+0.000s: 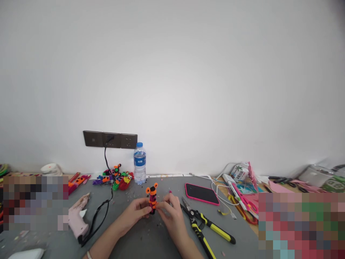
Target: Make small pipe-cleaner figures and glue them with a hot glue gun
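A plain white wall (pixel 172 90) fills the upper part of the view. Below it, a grey mat (pixel 134 244) covers most of the work surface, with the person's two hands over its middle. The left hand (pixel 138 211) is closed on the lower part of a small figure; the right hand (pixel 172 213) has its fingertips at the figure's right side, though whether they grip it cannot be told. The hands stand slightly apart, with the figure between them. Yellow-and-black pliers (pixel 198 230) lie with handles spread, just right of the right hand. A pale pink glue gun (pixel 77 219) lies left of the left hand, near a black cord (pixel 105 156) that reaches the dark socket panel (pixel 115 143). Beyond the pliers lies a phone (pixel 202 194) in a pink case. A blue-capped bottle (pixel 139 169) stands upright near the wall, beside colourful fuzzy crafts (pixel 125 181). The small figure (pixel 152 198) is upright, orange, magenta and black, with two round orange ears.
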Available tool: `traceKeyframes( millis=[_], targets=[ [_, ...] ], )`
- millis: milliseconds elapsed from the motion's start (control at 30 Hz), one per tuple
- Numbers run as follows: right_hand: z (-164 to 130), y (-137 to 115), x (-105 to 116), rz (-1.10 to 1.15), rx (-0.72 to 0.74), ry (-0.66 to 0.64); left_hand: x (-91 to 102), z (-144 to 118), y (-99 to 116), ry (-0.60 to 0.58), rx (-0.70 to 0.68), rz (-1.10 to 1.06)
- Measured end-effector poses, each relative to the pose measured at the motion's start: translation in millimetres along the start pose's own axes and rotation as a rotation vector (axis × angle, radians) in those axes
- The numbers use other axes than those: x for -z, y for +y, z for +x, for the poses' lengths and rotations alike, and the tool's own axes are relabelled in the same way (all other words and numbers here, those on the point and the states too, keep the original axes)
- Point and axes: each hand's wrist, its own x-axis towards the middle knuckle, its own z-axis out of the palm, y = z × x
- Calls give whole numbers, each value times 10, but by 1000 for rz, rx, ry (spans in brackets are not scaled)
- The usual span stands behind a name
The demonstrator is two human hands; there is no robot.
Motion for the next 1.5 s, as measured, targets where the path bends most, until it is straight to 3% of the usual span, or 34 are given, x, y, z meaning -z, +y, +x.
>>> traceKeyframes(
  millis=[233,433,633,767,933,1067,1267,1400,1500],
  targets=[
    [-21,34,-27,94,-91,-26,-47,-33,55,76,-19,1],
    [-30,102,-110,287,-307,95,17,24,64,345,-150,74],
    [-43,134,-158,507,-558,-18,30,39,65,396,-201,52],
    [-66,120,-215,621,-677,-4,32,45,73,516,-188,76],
    [15,105,-244,760,-703,112,84,75,41,594,-217,39],
    [254,154,-351,810,-754,210,118,90,41,644,-191,20],
    [694,264,-542,853,-732,124,210,60,58,701,-236,125],
    [652,326,-604,757,-681,80,306,38,-8,736,-244,195],
    [581,344,-622,702,-638,-28,390,28,-27,749,-282,293]
  ],
)
